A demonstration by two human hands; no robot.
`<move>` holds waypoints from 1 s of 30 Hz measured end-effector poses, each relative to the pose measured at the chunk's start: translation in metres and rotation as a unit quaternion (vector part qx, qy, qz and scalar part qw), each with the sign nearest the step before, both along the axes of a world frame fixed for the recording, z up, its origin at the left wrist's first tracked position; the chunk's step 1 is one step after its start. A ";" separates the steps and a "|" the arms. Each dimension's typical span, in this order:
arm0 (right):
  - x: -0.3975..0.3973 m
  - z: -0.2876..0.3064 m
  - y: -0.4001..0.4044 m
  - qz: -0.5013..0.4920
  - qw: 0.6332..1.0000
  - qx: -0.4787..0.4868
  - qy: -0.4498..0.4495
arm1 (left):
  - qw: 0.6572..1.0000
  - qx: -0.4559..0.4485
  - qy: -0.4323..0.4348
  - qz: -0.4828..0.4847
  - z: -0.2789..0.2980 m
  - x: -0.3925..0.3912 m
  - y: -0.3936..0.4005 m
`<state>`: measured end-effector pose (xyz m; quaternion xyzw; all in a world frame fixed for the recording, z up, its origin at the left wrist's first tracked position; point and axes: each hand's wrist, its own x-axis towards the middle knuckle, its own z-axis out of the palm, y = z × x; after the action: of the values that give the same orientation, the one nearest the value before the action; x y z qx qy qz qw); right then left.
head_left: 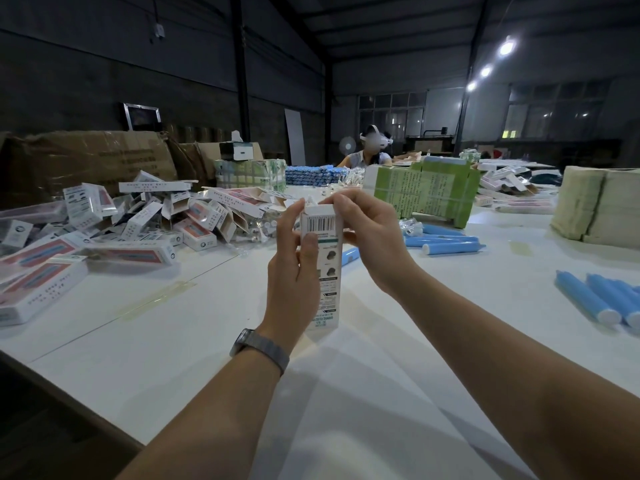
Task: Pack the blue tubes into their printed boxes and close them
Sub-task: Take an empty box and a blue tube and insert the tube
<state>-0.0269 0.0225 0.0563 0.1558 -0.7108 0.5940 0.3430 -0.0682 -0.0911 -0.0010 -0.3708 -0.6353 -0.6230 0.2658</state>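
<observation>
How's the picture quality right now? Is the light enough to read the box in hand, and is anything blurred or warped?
Head view: the hall is dim, with ceiling lamps flaring at upper right; the white table is evenly lit with soft shadows. The barcode on the held box is sharp, the small print is not legible. Wide-angle bending stretches the forearms and edges. The far person's face is blurred.

1 printed box [323,271] is held upright by 2 hands, the left hand [294,268] and the right hand [372,233]. About 3 blue tubes [450,244] lie right of centre, 3 more tubes [604,299] at the near right edge. Boxes in the left heap [114,223] are too many to count. 1 other person [369,154] sits far off.
</observation>
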 end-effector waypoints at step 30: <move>0.013 0.038 -0.003 -0.215 0.920 0.325 0.046 | 0.997 -0.054 -0.048 -0.022 -0.006 -0.002 0.003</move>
<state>-0.0139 0.0195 0.0941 0.1295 -0.8644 0.2350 0.4252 -0.0701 -0.0881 -0.0069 -0.3682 -0.6718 -0.6105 0.2009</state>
